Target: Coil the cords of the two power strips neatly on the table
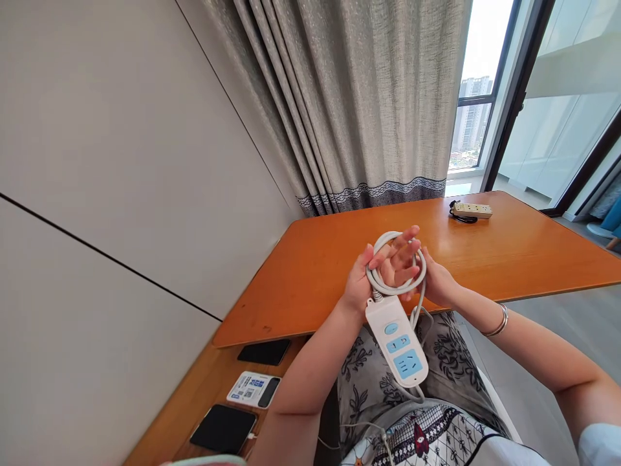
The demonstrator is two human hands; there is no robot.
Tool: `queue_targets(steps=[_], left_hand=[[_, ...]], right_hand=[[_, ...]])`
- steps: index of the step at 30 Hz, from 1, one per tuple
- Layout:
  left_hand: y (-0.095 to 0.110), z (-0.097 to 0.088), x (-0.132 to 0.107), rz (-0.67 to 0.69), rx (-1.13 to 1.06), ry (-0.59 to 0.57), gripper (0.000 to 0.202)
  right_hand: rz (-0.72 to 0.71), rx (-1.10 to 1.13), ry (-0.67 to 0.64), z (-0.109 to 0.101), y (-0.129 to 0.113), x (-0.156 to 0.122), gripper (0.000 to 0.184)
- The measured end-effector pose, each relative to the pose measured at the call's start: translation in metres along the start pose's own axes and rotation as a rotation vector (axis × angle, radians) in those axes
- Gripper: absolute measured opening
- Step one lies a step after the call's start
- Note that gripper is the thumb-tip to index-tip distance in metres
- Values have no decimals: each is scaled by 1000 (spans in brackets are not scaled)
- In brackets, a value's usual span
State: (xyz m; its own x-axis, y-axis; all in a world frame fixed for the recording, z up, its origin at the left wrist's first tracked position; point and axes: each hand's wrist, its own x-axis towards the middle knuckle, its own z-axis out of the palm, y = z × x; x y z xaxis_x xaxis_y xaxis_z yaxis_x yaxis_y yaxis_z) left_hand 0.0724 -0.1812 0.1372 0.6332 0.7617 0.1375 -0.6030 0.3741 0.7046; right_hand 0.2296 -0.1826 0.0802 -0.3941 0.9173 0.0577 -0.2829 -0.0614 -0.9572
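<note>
White power strip (396,340) one, cord coil (395,285) one, both hands (383,272).

Power strip (396,340), frame centre: white body, light blue switch and light blue socket faces. Cable (395,285): white, plain. Table (315,272): orange-brown, uniform. Curtain (349,97), upper centre: mottled grey, with a dark blue wave-patterned band along the hem. Second power strip (473,210), upper right: cream, with a black cord. Garment (369,382), lower centre: grey with a black floral print. Bracelet (499,321): silver. Phones (223,428), lower left: black.
</note>
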Motion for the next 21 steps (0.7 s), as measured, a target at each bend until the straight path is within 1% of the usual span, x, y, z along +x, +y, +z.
queue_targets(steps=[3,4,6,8,10,12,14,16,17,19,21], left_hand=[[7,10,-2,239,95,-12,47],[10,12,-3,288,123,-15,47],[15,16,-3,360,169,-8,47],[19,16,-4,411,202,16,46],[23,13,-5,444,222,36,46],[26,8,-7,446,233,42,47],[28,4,-9,426,236,55,47],[31,3,-12,418,230,82,48],[33,4,-14,428,224,95,48],[39,6,-18,482,212,115,47],[48,8,-21,572,197,129,46]], right_hand=[[-9,-81,-81,1,12,-8,56],[-29,-116,-88,0,14,-11,52],[-49,-203,-87,-4,19,-15,50],[-55,-324,-68,-11,22,-19,49],[-75,-495,-18,-20,19,-22,42],[-104,-677,55,-30,11,-25,35],[-138,-781,123,-38,-2,-29,33],[-172,-780,143,-45,-16,-34,37],[-175,-757,116,-49,-21,-37,41],[-133,-678,30,-55,-25,-42,51],[-64,-579,-14,-60,-22,-47,62]])
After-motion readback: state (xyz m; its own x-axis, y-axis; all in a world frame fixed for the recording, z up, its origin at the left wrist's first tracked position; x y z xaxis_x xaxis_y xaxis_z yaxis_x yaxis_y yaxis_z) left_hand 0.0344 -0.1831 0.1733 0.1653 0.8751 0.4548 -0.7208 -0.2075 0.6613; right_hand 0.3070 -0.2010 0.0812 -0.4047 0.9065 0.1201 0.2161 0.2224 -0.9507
